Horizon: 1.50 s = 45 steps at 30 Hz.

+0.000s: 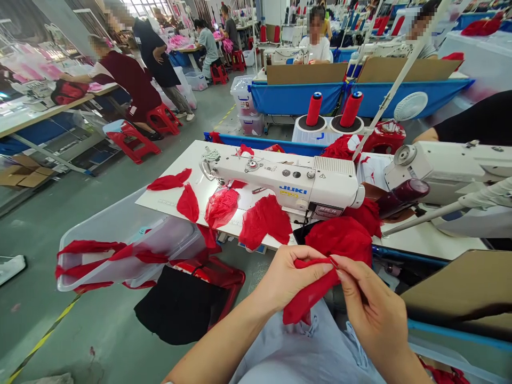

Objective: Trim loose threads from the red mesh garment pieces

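Above my lap, my left hand [294, 274] pinches the edge of a red piece of fabric [306, 298] between thumb and fingers. My right hand [368, 298] pinches the same edge at its right end, fingertips close to the left thumb. The fabric's lower part hangs down from the left hand. Ahead stands a white sewing machine [288, 178] on its table. Several red fabric pieces lie before it, among them a gathered piece [222, 208] near the needle and a wider piece [267, 221] closer to me. A red fabric heap [340, 237] lies just beyond my hands.
On the left, a clear plastic bin [100, 226] has red strips draped over it, beside a red stool [230, 282] with black cloth. Two red thread cones [314, 110] stand behind the machine. A second sewing machine [452, 165] and a cardboard sheet [460, 282] are at right.
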### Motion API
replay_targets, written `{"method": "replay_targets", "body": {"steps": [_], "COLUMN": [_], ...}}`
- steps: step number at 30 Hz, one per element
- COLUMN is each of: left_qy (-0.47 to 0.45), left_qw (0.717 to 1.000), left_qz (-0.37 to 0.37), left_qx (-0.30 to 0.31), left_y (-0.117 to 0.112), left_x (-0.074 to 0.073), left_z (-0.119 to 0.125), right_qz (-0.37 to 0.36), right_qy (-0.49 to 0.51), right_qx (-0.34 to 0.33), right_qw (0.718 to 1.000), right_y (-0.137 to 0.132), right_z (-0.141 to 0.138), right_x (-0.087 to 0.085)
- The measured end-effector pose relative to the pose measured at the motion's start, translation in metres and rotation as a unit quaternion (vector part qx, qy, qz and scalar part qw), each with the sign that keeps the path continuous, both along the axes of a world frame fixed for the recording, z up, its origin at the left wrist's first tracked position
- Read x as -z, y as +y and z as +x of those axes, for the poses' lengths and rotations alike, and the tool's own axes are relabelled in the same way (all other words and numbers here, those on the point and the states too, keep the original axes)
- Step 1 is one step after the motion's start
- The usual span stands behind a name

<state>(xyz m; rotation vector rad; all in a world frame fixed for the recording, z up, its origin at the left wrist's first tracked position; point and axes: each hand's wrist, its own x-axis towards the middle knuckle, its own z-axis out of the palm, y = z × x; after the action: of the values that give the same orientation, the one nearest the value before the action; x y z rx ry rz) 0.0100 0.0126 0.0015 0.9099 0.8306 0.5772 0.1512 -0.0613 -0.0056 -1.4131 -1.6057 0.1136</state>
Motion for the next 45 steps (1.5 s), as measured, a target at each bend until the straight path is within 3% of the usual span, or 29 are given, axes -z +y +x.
{"method": "replay_targets", "body": {"steps": [5,11,13,16,18,20,22,25,29,34,37,42,45], "left_qy": [0.029,0.099,0.113,0.175,0.197,0.156,0.083,0.004,-0.014,-0.003,0.033,0.068,0.091], "left_qw": [0.996,0.978,0.971,0.958,0.957,0.976,0.995,0.997,0.997,1.000,0.999,0.993,0.987], "left_qz": [0.083,0.179,0.210,0.228,0.210,0.146,0.042,-0.073,-0.075,-0.027,0.041,0.090,0.134], "left_qx": [0.036,0.031,0.031,-0.020,-0.040,-0.032,-0.027,-0.024,-0.016,-0.009,0.002,0.020,0.018], "left_y": [0.002,-0.005,-0.005,0.000,0.003,0.005,0.004,0.001,-0.003,-0.006,-0.005,-0.003,-0.003], "left_x": [0.003,0.002,0.011,0.033,0.044,0.046,0.039,0.024,0.012,0.008,0.007,0.008,0.009], "left_z": [0.000,0.004,0.006,0.009,0.009,0.007,0.004,0.000,0.000,0.003,0.002,-0.005,-0.006], "right_qz": [0.012,-0.059,-0.060,-0.037,-0.027,-0.061,-0.101,-0.121,-0.153,-0.170,-0.173,-0.197,-0.192], "right_qy": [-0.040,0.058,0.075,0.056,0.070,0.140,0.206,0.214,0.211,0.271,0.355,0.512,0.545], "right_qx": [-0.009,0.010,0.006,-0.040,-0.045,0.005,0.047,0.046,0.031,0.011,0.026,0.028,0.050], "right_qw": [0.999,0.996,0.995,0.997,0.996,0.988,0.972,0.968,0.965,0.947,0.918,0.836,0.814], "right_y": [0.000,-0.004,-0.009,-0.021,-0.026,-0.026,-0.020,-0.009,-0.002,0.001,0.002,0.001,0.000], "right_z": [-0.001,-0.001,-0.001,0.001,0.004,0.009,0.012,0.014,0.008,-0.001,-0.002,-0.001,0.000], "right_x": [0.004,0.011,0.011,0.003,-0.006,-0.011,-0.011,0.000,0.010,0.007,0.005,0.002,0.000]}}
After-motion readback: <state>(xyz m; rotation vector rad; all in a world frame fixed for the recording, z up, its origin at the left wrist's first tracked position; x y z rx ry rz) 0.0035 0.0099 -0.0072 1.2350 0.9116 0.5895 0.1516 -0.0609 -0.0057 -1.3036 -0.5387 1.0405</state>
